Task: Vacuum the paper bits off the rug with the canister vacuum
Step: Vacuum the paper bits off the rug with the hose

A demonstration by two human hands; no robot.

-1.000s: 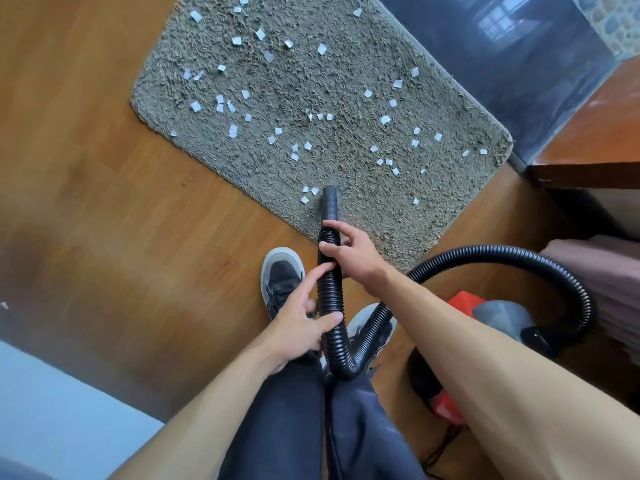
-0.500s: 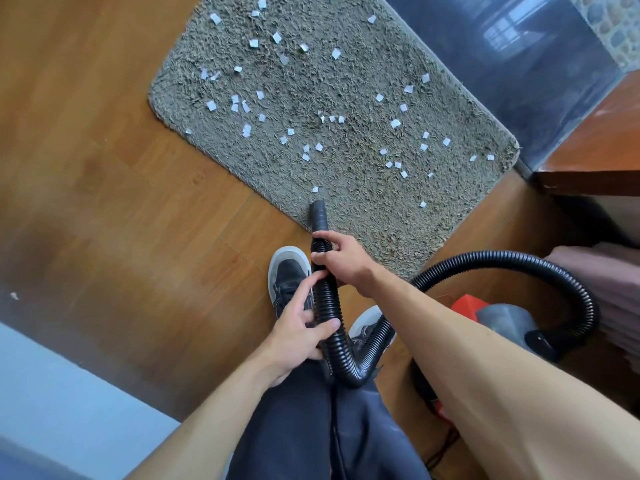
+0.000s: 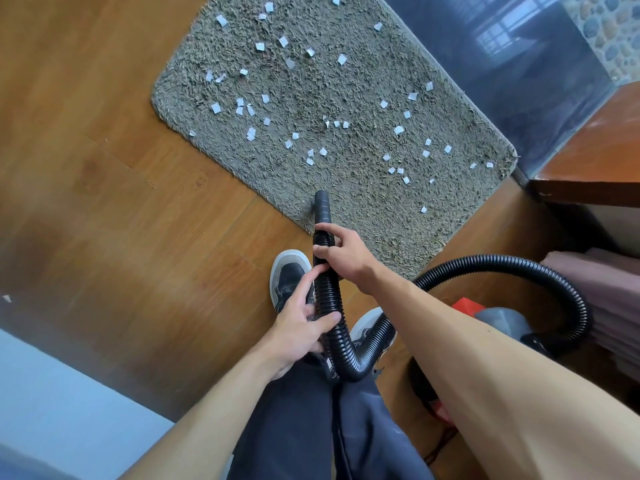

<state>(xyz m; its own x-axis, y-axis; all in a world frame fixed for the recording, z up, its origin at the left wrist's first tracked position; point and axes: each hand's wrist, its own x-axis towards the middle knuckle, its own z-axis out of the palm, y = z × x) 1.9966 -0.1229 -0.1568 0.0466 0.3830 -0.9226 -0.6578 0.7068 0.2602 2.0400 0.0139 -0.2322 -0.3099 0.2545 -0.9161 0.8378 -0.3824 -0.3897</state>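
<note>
The black ribbed plastic hose [image 3: 328, 296] is gripped by the left hand [image 3: 298, 327], fingers curled round it, and farther on by the right hand [image 3: 346, 254], likewise wrapped. A red-and-grey canister vacuum [image 3: 498, 318] is seen at 3 o'clock. At 12, the hose nozzle [image 3: 321, 206] is set on the shaggy grey rug's [image 3: 363, 202] near edge; small white paper bits [image 3: 251, 133] are scattered beyond.

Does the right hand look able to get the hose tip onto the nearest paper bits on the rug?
Probably yes. The right hand grips the hose just behind its tip, which is at the rug's near edge; only bare pile lies between it and the nearest paper bits.
</note>
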